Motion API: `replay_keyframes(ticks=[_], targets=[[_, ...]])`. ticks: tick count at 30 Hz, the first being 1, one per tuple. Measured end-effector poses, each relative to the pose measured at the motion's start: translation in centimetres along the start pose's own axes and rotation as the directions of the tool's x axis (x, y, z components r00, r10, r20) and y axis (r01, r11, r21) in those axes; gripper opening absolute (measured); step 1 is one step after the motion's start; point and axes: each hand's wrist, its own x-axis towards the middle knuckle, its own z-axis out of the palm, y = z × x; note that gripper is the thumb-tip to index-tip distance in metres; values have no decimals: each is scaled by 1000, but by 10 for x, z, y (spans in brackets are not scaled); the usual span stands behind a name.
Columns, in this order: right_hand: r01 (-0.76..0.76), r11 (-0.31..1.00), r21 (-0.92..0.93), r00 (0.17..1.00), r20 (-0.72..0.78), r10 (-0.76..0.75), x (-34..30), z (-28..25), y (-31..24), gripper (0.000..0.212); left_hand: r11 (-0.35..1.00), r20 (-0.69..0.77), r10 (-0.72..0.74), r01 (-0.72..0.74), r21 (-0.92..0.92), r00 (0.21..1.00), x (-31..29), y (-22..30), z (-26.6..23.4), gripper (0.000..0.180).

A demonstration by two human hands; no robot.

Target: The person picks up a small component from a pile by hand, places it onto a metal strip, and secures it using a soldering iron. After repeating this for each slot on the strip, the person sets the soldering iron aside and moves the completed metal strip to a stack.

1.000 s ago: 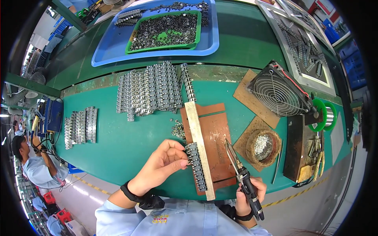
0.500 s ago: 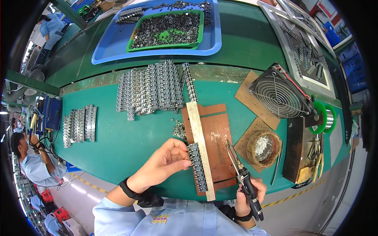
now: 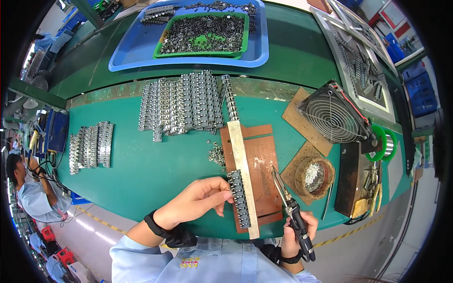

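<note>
My right hand [image 3: 304, 227] is wrapped round the black handle of a soldering iron [image 3: 298, 224], whose tip points up and away over the brown board [image 3: 262, 165]. A strip of small black components with metal terminals [image 3: 239, 200] lies along the left side of a pale metal bar [image 3: 244, 174] on that board. Thumb and forefinger of my left hand [image 3: 200, 200] come together at the strip's left edge, near its upper part; whatever is between them is too small to make out. Small loose metal parts [image 3: 217, 155] lie in a heap just beyond this hand.
Rows of finished-looking strips [image 3: 184, 104] lie behind, with a smaller group [image 3: 92, 146] at left. A fan [image 3: 335, 113], a round pot of solder bits [image 3: 314, 175] and a green solder reel [image 3: 384, 141] stand at right. A blue tray [image 3: 188, 66] holds a green tray [image 3: 203, 55].
My left hand has shifted slightly down and toward the strip, and its thumb and forefinger have closed together. The soldering iron stays almost where it was. The view has shifted slightly.
</note>
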Motion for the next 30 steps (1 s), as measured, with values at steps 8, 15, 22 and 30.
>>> replay_keyframes(ticks=[8, 15, 22, 30], targets=[[183, 982, -46, 962, 213, -169, 12, -11, -34, 44, 998, 30, 48, -47, -32, 998, 1, -9, -5, 16], [328, 942, -69, 884, 373, -281, 20, -9, -41, 42, 998, 32, 59, -59, -7, 998, 4, -11, -6, 17], [325, 941, -92, 870, 419, -259, 24, -4, -42, 41, 998, 23, 66, -67, 19, 998, 3, -10, -6, 17], [296, 951, -95, 869, 441, -226, 25, -3, -44, 41, 997, 19, 65, -66, 42, 998, 3, -10, -6, 16]])
